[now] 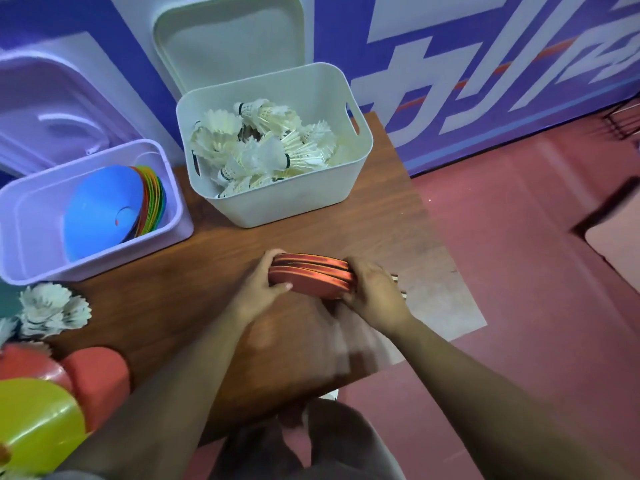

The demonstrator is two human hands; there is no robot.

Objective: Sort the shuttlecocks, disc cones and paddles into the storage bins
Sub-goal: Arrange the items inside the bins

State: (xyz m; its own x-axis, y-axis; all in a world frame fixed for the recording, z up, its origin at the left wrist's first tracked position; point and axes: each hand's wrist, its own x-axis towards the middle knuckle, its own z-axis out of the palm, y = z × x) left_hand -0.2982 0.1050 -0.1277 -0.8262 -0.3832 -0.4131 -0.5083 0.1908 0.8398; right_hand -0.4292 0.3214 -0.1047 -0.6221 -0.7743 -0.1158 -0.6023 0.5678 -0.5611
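Head view: the left hand (pixel 258 289) and right hand (pixel 374 292) each clamp one end of a stack of red paddles (pixel 311 277) at the middle of the wooden tabletop (pixel 207 271). Beyond it, a white bin (pixel 277 202) holds shuttlecocks (pixel 263 143). At far left a purple bin (pixel 86 265) holds disc cones (pixel 104 206). Loose shuttlecocks (pixel 52 310) lie near left.

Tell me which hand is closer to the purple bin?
Left. The left hand grips the paddle stack at the end nearer the purple bin; the right hand grips its far end.
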